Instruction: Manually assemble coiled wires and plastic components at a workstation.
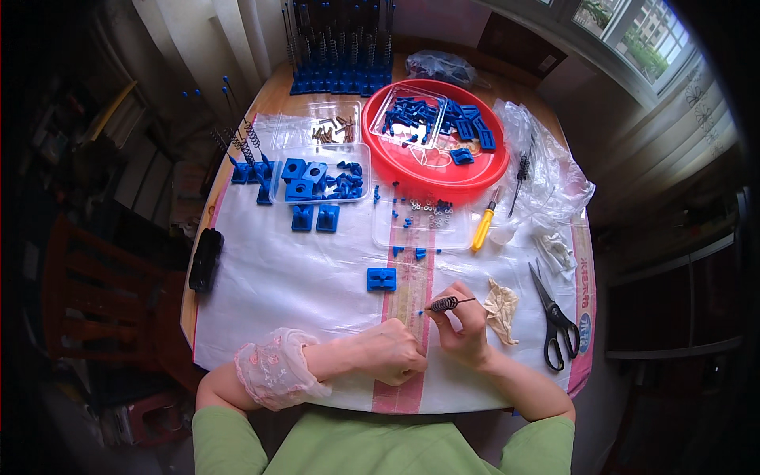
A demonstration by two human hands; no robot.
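My right hand (465, 326) pinches a dark coil spring (444, 303) with a thin rod sticking out of its right end. A tiny blue piece (421, 313) shows just left of those fingertips. Close beside it, my left hand (393, 348) is closed, knuckles up, above the white sheet; whatever its fingers may hold is hidden. Just beyond my hands lies a blue plastic block (381, 279) with a raised middle. Several small blue pieces (420, 254) are scattered past it, in front of a clear lid (388, 229) holding little metal nuts (437, 212).
A red basin (497, 176) with blue parts stands far right of centre. Clear boxes hold blue parts (299, 190) and brass-coloured pins (336, 131). Springs on blue bases (340, 79) stand at the back. Rightward lie a yellow-handled screwdriver (483, 229), scissors (560, 332) and a cream cloth (501, 310).
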